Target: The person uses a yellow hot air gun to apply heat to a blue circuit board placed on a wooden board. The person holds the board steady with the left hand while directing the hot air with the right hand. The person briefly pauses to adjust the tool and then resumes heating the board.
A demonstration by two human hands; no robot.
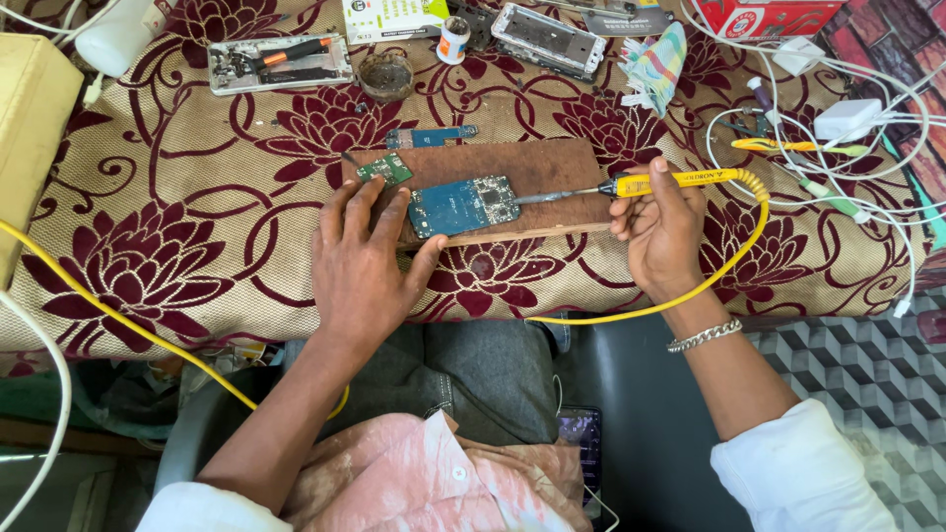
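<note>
Fingers of the left hand [363, 258] spread flat, pinning the blue circuit board [463, 205] on the wooden board [537, 167]; right hand [662, 229] clamps a yellow soldering iron [650, 183], tip at the circuit board's right edge.

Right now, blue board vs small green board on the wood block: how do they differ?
The blue circuit board is larger than the green circuit board. The blue one lies mid-block with the yellow soldering iron tip at its right edge; the green one sits at the block's upper-left corner, away from the tip. The left hand steadies the blue one with its thumb; its fingertips reach close to the green one. Both lie flat on the wooden block.
</note>
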